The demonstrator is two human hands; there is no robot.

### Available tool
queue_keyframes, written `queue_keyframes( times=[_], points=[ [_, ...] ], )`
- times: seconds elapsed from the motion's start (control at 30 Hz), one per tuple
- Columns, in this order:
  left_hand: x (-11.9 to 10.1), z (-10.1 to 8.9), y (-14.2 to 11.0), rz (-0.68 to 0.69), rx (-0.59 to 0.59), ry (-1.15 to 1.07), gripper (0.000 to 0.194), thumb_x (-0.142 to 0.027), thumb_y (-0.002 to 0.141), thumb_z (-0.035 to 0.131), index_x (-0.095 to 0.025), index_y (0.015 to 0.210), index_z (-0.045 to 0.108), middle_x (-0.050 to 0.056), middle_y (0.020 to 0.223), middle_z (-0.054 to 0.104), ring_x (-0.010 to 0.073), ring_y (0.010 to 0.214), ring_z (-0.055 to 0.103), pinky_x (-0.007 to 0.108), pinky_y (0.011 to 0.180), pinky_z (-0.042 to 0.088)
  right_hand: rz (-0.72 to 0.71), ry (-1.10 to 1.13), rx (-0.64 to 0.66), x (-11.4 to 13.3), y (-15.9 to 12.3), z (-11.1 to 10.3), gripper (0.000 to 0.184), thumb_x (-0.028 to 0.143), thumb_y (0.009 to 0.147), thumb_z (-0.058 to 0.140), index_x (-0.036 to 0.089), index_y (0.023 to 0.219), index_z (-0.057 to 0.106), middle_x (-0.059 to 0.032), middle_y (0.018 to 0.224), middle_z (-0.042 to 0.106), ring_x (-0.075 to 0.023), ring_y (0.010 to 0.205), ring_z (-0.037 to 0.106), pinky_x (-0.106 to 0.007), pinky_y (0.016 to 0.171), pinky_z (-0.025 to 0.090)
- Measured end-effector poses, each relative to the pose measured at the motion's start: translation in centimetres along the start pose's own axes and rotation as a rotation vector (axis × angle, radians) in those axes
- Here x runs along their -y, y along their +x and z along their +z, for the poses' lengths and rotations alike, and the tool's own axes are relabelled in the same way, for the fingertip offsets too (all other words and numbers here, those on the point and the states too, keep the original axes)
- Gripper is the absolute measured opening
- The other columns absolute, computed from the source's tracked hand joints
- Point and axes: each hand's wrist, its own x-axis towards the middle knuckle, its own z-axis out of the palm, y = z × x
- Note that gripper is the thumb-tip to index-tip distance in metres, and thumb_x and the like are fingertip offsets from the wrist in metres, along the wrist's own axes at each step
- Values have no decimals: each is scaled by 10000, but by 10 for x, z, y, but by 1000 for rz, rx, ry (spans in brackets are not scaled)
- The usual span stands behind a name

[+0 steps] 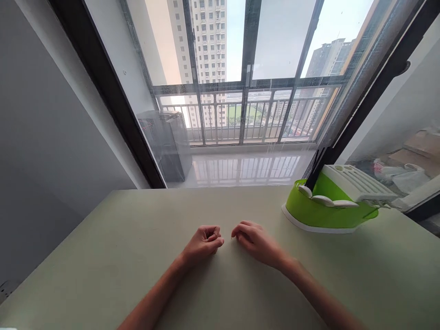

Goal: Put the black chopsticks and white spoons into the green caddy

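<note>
My left hand (203, 244) rests on the pale green table (103, 243), closed in a loose fist with its thumb side up. Nothing shows between its fingers. A short gap to the right lies my right hand (256, 243), back upward, its fingers curled down and in towards the left hand. Its palm is hidden, and I see no object at its fingertips. The two hands do not touch. Closest to my right hand is a bright green and white plastic holder (319, 216), standing apart from it towards the back right.
Several thin black sticks (314, 169) lean up from the holder, beside its white slotted top (359, 183). Past the table's far edge is glass facing a balcony with a railing (223, 120) and a dark grey box-shaped unit (168, 146). A grey wall (51, 137) borders the left.
</note>
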Motion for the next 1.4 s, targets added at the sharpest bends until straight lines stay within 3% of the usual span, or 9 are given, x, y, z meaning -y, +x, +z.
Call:
queue_keyframes(
  times=[0.1, 0.2, 0.5, 0.63, 0.73, 0.93, 1.03, 1.17, 1.4],
  points=[
    [-2, 1, -1, -3, -5, 4, 458, -302, 763, 672, -229, 597, 252, -98, 542, 318, 58, 488, 325, 225, 497, 263, -29, -110, 118, 17, -5, -24, 278, 206, 997, 455, 244, 1113, 705, -37, 1064, 706, -178, 876, 682, -317, 816, 495],
    [-3, 2, -2, -4, -3, -3, 461, -298, 760, 670, -230, 593, 247, -98, 534, 316, 58, 484, 308, 227, 490, 248, -42, -206, 97, 33, -11, -53, 302, 243, 1021, 434, 242, 1209, 671, -53, 1172, 696, -198, 964, 695, -344, 874, 509],
    [-5, 2, -2, -18, -9, -8, 494, -344, 763, 689, -230, 597, 237, -101, 529, 285, 56, 481, 276, 229, 482, 205, 9, -410, -367, 46, -28, -125, 338, 403, 1009, 422, 263, 1223, 643, -85, 1238, 670, -255, 1102, 655, -421, 939, 526],
    [-6, 1, -2, -17, -4, -5, 493, -346, 769, 686, -231, 601, 237, -98, 536, 291, 60, 493, 282, 229, 488, 210, 104, -515, -593, 38, -38, -150, 388, 454, 972, 412, 238, 1186, 653, -100, 1241, 661, -289, 1196, 592, -460, 1036, 464],
    [-7, 2, -3, -14, -4, -1, 496, -352, 767, 687, -232, 599, 235, -97, 541, 296, 60, 496, 275, 229, 488, 214, 216, -602, -679, 22, -45, -165, 499, 506, 960, 382, 187, 1254, 628, -135, 1323, 622, -320, 1273, 538, -486, 1117, 394],
    [-8, 2, -3, -12, -6, -2, 520, -377, 767, 700, -230, 598, 230, -99, 538, 278, 59, 494, 277, 225, 494, 230, 619, -727, -718, -18, -55, -177, 838, 684, 956, 238, 66, 1457, 499, -261, 1564, 355, -424, 1478, 284, -583, 1171, 279],
    [-6, 1, -3, -15, 2, -9, 524, -381, 767, 702, -231, 599, 229, -99, 537, 271, 58, 490, 272, 226, 487, 213, 743, -742, -682, -29, -57, -176, 903, 715, 955, 175, 54, 1505, 449, -268, 1610, 277, -459, 1518, 140, -611, 1193, 180],
    [-5, 1, -3, -19, -3, -10, 517, -377, 768, 699, -231, 601, 232, -99, 538, 274, 60, 496, 270, 225, 488, 220, 800, -724, -646, -30, -57, -174, 929, 736, 942, 117, 88, 1529, 430, -222, 1625, 294, -448, 1532, 74, -655, 1190, 132],
    [-7, 2, -4, -23, -16, 2, 528, -388, 755, 711, -228, 595, 234, -97, 539, 283, 57, 490, 282, 225, 490, 223, 760, -754, -631, -17, -58, -171, 920, 741, 941, 130, 108, 1556, 390, -209, 1608, 343, -460, 1505, 187, -691, 1130, 269]
  ],
)
